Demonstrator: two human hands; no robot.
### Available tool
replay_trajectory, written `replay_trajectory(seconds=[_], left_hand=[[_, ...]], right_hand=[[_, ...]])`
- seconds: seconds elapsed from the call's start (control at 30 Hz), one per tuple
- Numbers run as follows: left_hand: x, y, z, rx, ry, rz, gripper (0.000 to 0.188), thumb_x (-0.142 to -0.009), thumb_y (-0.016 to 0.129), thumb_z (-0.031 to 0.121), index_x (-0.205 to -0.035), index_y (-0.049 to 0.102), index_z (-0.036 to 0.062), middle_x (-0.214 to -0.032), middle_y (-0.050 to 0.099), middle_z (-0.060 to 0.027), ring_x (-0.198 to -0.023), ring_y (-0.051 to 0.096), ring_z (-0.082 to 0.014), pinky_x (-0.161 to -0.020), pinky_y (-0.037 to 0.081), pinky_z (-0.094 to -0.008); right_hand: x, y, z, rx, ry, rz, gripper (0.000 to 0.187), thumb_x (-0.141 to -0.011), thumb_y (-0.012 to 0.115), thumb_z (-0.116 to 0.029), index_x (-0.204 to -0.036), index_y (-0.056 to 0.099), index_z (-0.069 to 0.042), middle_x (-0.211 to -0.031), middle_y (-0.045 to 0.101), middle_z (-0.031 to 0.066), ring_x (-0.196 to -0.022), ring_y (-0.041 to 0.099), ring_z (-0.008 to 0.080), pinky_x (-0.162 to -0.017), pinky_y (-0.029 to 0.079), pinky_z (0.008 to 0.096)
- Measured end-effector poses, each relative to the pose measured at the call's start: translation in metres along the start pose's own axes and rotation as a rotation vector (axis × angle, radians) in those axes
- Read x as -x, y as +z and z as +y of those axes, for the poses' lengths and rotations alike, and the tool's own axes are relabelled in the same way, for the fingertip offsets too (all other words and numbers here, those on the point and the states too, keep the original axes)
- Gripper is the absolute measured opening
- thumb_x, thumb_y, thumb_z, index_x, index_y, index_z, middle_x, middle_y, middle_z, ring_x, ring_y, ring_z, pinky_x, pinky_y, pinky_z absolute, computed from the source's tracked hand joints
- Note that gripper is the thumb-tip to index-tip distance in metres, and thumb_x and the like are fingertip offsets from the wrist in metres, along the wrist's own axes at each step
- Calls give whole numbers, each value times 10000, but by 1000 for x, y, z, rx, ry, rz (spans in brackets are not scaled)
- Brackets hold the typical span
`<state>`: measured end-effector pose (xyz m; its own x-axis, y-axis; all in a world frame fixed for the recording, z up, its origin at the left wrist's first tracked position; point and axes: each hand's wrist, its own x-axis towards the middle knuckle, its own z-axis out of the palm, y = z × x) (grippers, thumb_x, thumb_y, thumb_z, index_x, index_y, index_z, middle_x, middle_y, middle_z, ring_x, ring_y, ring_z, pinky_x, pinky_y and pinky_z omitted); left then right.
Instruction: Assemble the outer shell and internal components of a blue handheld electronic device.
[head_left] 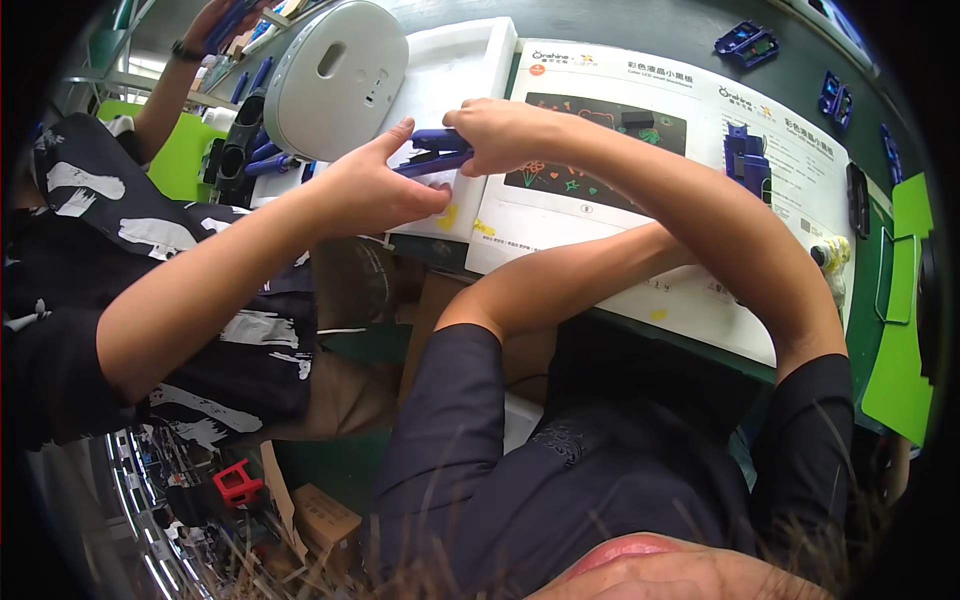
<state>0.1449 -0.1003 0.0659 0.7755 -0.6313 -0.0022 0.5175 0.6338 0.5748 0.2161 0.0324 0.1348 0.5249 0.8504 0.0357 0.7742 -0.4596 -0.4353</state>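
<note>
I'm gripping a dark blue part [437,140] with my right hand [498,136] above a white tray [440,58], a co-worker's spread hand [383,187] hovering beside it, my left hand hiding behind my right forearm [650,168], its state I cannot tell

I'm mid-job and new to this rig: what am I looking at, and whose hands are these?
There's no robot: a wide fisheye camera on a person's head looks down. The wearer's right hand holds a dark blue plastic part. Their left forearm passes behind the right arm, so the left hand is hidden. The co-worker's hand reaches in from the left. A flat white printed box carries another blue part; farther left is a rounded light-grey device.
</note>
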Motion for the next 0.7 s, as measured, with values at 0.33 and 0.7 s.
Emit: replay_trajectory(seconds=[0.33,0.7], left_hand=[[-14,-4,-13,10,4,4,443,-841,669,44,-1239,480,2,-1135,617,-134,-1029,634,-210,-878,527,-364],[3,12,-18,-122,50,134,361,-960,538,3,-1276,378,74,-1072,589,-84,-1006,613,-194,-930,505,-365]], right_hand=[[192,-75,38,-34,310,749,392,-911,671,-243,-1216,606,-5,-1021,681,184,-897,670,238,-680,539,333],[317,33,4,-206,768,973,417,-958,592,-190,-1253,511,93,-1148,579,236,-1035,607,347,-883,486,402]])
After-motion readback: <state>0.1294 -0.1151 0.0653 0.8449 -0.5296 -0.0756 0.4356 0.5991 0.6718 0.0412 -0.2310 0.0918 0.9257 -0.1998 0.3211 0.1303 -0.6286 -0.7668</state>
